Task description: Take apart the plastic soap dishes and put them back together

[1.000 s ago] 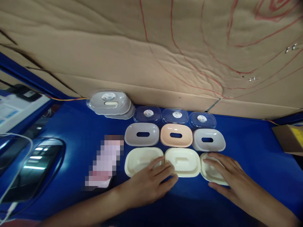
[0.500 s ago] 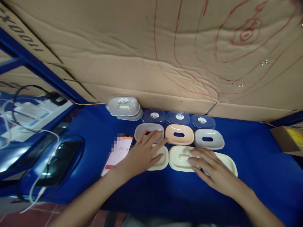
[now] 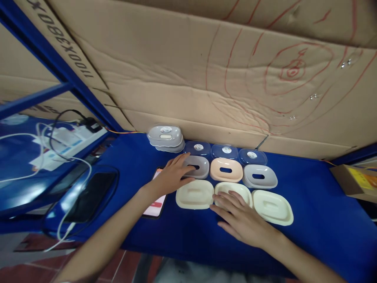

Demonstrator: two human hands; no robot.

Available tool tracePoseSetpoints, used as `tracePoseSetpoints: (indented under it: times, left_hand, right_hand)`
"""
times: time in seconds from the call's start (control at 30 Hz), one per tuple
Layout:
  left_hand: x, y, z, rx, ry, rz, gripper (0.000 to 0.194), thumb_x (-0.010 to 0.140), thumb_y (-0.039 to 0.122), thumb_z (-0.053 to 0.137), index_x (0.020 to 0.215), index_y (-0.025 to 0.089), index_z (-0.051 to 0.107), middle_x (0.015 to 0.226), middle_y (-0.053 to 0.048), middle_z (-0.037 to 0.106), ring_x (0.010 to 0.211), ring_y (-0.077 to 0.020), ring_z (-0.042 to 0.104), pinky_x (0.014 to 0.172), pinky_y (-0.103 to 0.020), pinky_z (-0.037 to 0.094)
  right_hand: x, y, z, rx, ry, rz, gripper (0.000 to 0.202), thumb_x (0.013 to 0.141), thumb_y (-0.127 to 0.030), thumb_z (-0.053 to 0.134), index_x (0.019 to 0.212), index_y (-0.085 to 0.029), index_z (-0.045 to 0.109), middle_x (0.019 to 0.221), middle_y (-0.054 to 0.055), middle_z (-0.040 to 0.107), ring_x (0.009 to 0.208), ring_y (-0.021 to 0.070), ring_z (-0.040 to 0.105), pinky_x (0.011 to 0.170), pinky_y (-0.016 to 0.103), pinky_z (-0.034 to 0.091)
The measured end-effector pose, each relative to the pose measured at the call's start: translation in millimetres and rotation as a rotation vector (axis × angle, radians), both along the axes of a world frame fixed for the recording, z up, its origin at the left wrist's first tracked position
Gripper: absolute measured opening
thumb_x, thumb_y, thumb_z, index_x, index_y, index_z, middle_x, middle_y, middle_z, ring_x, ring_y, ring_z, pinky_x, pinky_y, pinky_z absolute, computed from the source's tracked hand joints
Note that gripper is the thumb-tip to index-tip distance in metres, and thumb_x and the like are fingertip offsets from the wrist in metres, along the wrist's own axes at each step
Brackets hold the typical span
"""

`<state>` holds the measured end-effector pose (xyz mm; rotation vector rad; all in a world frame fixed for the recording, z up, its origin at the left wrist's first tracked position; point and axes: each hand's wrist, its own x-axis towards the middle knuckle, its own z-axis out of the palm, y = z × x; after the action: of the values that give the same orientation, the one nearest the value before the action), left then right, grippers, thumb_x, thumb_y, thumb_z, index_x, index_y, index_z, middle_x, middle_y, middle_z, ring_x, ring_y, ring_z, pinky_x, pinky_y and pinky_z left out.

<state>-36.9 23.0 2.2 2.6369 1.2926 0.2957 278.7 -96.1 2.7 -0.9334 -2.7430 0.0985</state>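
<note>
Three cream oval trays form the front row: left [image 3: 193,195], middle [image 3: 235,189] and right [image 3: 273,207]. Behind them are a grey slotted oval dish [image 3: 202,164], a peach one [image 3: 226,162] and a lighter grey one [image 3: 269,177]. My left hand [image 3: 172,175] lies over the left end of the first grey slotted dish, fingers spread and thumb near its front rim. Whether it touches the dish I cannot tell. Over the front of the middle cream tray is my right hand [image 3: 240,218], its fingers apart and covering part of that tray.
Three clear lids [image 3: 253,157] with round stickers form the back row. Stacked lidded dishes [image 3: 165,137] stand at the back left. A lit phone [image 3: 153,210] lies partly under my left forearm. Cables and a power strip [image 3: 72,147] are left; a cardboard box [image 3: 350,181] is right.
My left hand has moved left, off the left cream tray, to the grey dish's left end. My right hand has shifted left onto the middle cream tray. The camera view has turned slightly.
</note>
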Motion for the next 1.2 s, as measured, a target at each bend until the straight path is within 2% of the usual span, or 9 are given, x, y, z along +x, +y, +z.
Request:
tracePoseSetpoints:
  times: [0.1, 0.2, 0.33, 0.47, 0.6, 0.73, 0.97, 1.1, 1.2]
  left_hand:
    - [1.2, -0.6, -4.7, 0.022, -0.039, 0.013, 0.034, 0.104, 0.042, 0.07, 0.132, 0.024, 0.075, 0.17, -0.018, 0.043, 0.157, -0.0411, 0.042, 0.121, -0.061, 0.045]
    - [4.2, -5.2, -5.4, 0.051, -0.086, 0.027, 0.029, 0.101, 0.042, 0.072, 0.123, 0.022, 0.076, 0.166, -0.017, 0.047, 0.152, -0.0397, 0.047, 0.12, -0.06, 0.046]
    - [7.9, -14.1, 3.0, 0.101, -0.146, 0.064, 0.023, 0.102, 0.038, 0.07, 0.114, 0.018, 0.072, 0.161, -0.019, 0.05, 0.148, -0.0391, 0.049, 0.118, -0.061, 0.044]
    - [10.8, -25.6, 13.9, 0.104, -0.169, 0.069, 0.019, 0.1, 0.036, 0.071, 0.107, 0.019, 0.068, 0.156, -0.017, 0.053, 0.145, -0.0384, 0.051, 0.114, -0.059, 0.046]
    - [12.6, -37.2, 22.7, 0.051, -0.131, -0.002, 0.016, 0.097, 0.035, 0.075, 0.101, 0.021, 0.067, 0.145, -0.011, 0.06, 0.133, -0.032, 0.06, 0.108, -0.049, 0.049]
    - [13.8, -44.9, 28.2, -0.009, -0.044, -0.067, 0.025, 0.089, 0.036, 0.084, 0.093, 0.022, 0.064, 0.13, -0.007, 0.066, 0.114, -0.0277, 0.066, 0.099, -0.042, 0.052]
    - [18.2, -60.2, 28.6, -0.014, 0.103, -0.1, 0.054, 0.077, 0.051, 0.096, 0.11, 0.021, 0.065, 0.13, -0.012, 0.067, 0.119, -0.0369, 0.064, 0.098, -0.049, 0.05]
    - [19.5, -66.7, 24.3, 0.009, 0.153, -0.124, 0.047, 0.083, 0.043, 0.093, 0.116, 0.022, 0.066, 0.131, -0.012, 0.068, 0.12, -0.0371, 0.063, 0.096, -0.049, 0.049]
    - [18.9, -68.1, 20.8, 0.042, 0.164, -0.149, 0.041, 0.088, 0.037, 0.088, 0.119, 0.022, 0.066, 0.129, -0.012, 0.068, 0.118, -0.0362, 0.064, 0.094, -0.047, 0.049]
  right_hand:
    - [-6.0, 5.4, -2.2, -0.015, 0.009, -0.038, 0.043, 0.108, -0.03, 0.06, 0.15, -0.021, 0.06, 0.16, 0.015, 0.06, 0.151, 0.0333, 0.053, 0.122, 0.06, 0.046]
    - [-6.1, 10.5, -8.7, -0.037, 0.039, -0.089, 0.043, 0.109, -0.031, 0.06, 0.15, -0.021, 0.06, 0.157, 0.016, 0.062, 0.15, 0.0328, 0.054, 0.123, 0.063, 0.045]
    - [1.0, 14.7, -18.3, -0.054, 0.051, -0.097, 0.046, 0.109, -0.031, 0.06, 0.154, -0.023, 0.056, 0.154, 0.016, 0.064, 0.149, 0.0312, 0.055, 0.122, 0.062, 0.045]
    - [3.1, 15.6, -20.4, -0.051, 0.058, -0.109, 0.047, 0.109, -0.032, 0.06, 0.155, -0.025, 0.055, 0.155, 0.016, 0.063, 0.149, 0.0308, 0.055, 0.121, 0.059, 0.047]
    - [0.4, 14.2, -20.9, -0.039, 0.058, -0.127, 0.048, 0.108, -0.033, 0.061, 0.156, -0.024, 0.055, 0.155, 0.016, 0.063, 0.148, 0.0322, 0.055, 0.121, 0.06, 0.047]
    - [-2.0, 12.6, -29.0, 0.021, 0.104, -0.143, 0.047, 0.107, -0.032, 0.062, 0.153, -0.021, 0.058, 0.153, 0.017, 0.065, 0.144, 0.0331, 0.06, 0.118, 0.06, 0.051]
    - [-11.3, 12.7, -39.4, 0.092, 0.197, -0.173, 0.036, 0.108, -0.026, 0.06, 0.143, -0.019, 0.064, 0.143, 0.018, 0.072, 0.133, 0.0311, 0.07, 0.112, 0.057, 0.057]
    - [-12.1, 14.9, -35.9, 0.075, 0.222, -0.189, 0.026, 0.107, -0.026, 0.061, 0.131, -0.02, 0.067, 0.139, 0.016, 0.074, 0.13, 0.0281, 0.071, 0.11, 0.051, 0.059]
    - [-11.5, 14.8, -35.4, 0.082, 0.212, -0.204, 0.031, 0.106, -0.027, 0.063, 0.135, -0.019, 0.066, 0.142, 0.018, 0.072, 0.129, 0.0304, 0.071, 0.107, 0.052, 0.061]
